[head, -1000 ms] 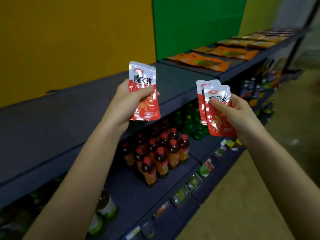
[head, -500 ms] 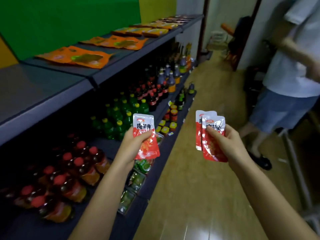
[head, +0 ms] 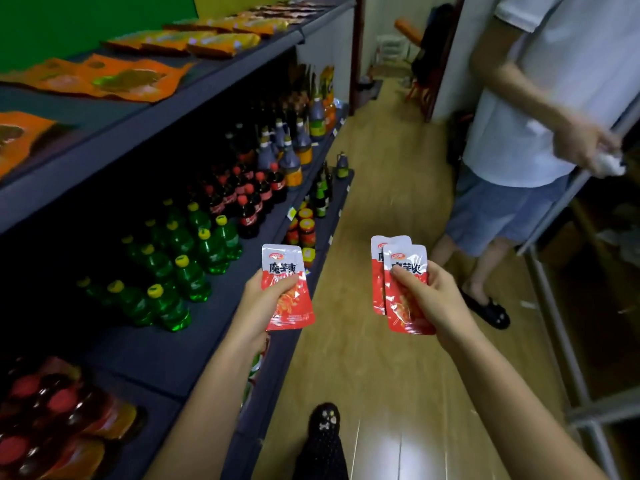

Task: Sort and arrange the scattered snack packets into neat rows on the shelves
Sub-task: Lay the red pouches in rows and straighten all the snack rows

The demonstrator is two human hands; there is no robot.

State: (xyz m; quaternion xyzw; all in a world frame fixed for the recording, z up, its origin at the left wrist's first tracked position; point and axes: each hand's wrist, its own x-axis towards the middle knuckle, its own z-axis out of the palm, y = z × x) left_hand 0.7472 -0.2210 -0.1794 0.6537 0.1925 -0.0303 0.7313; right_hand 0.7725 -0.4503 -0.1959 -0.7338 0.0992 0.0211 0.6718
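Along the left of the aisle: dark grey metal shelf unit [head: 138, 133], several tiers.
- Top tier: flat orange snack packets [head: 104, 77] lying overlapped and uneven; farther along, a row of orange-yellow packets [head: 221, 43].
- Middle tier: green plastic bottles with yellow caps [head: 187, 265], then dark cola bottles with red caps [head: 249, 202], then dark sauce bottles [head: 291, 157].
- Lower tier, front edge: small jars with orange lids [head: 306, 230].
- Near left corner: red-capped bottles [head: 52, 410], blurred.

Aisle: yellow wooden floor [head: 374, 358]. A second person in a white T-shirt and blue shorts [head: 540, 98] stands at the right, near a grey metal rack [head: 561, 341]. Wearer's own black patterned slipper [head: 323, 424] shows at the bottom centre.

Left hand [head: 258, 308]: grips one red-and-white foil snack packet [head: 285, 268] upright, thumb across its front, fingers curled behind. Packet hangs over the front edge of the middle tier, touching no shelf.

Right hand [head: 440, 303]: pinches two red-and-white foil packets [head: 403, 261], one overlapping the other, thumb pressed on the front one, fingers behind. Both are held upright over the floor, well apart from the shelf unit.

The two hands' packets do not touch; floor shows between them.
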